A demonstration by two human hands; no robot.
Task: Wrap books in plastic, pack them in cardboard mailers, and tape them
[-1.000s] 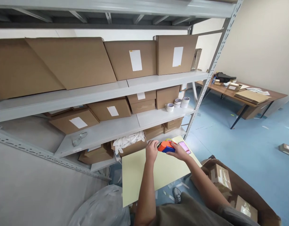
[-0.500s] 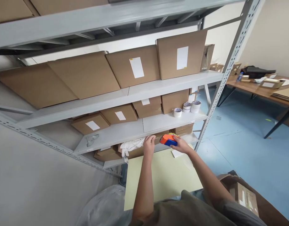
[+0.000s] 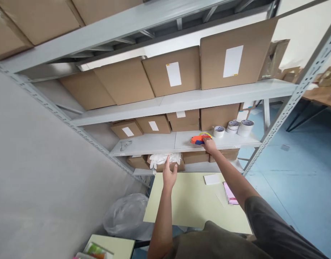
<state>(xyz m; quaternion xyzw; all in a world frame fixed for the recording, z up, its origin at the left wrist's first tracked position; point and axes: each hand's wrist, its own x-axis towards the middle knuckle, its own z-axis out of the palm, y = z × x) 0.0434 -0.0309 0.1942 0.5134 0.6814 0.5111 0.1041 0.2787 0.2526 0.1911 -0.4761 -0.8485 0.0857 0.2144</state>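
An orange and blue tape dispenser point(image 3: 197, 139) with a yellow roll is at the lower shelf point(image 3: 189, 139), left of several white tape rolls point(image 3: 218, 132). My right hand point(image 3: 209, 145) grips it from the right. My left hand point(image 3: 169, 175) is raised over the far edge of the pale yellow-green table point(image 3: 187, 201), fingers apart and holding nothing. Just beyond that hand, white gloves point(image 3: 164, 158) lie on cardboard boxes under the shelf.
Cardboard boxes point(image 3: 173, 70) line the grey metal rack's shelves. A shelf post point(image 3: 295, 95) stands at right. A white pad point(image 3: 212, 179) and pink item point(image 3: 230, 193) lie on the table. Clear plastic point(image 3: 129, 214) is at lower left.
My right hand has moved forward with the dispenser, from above the table to the shelf. My left hand's fingers have spread. The view has shifted, and the pink item now shows.
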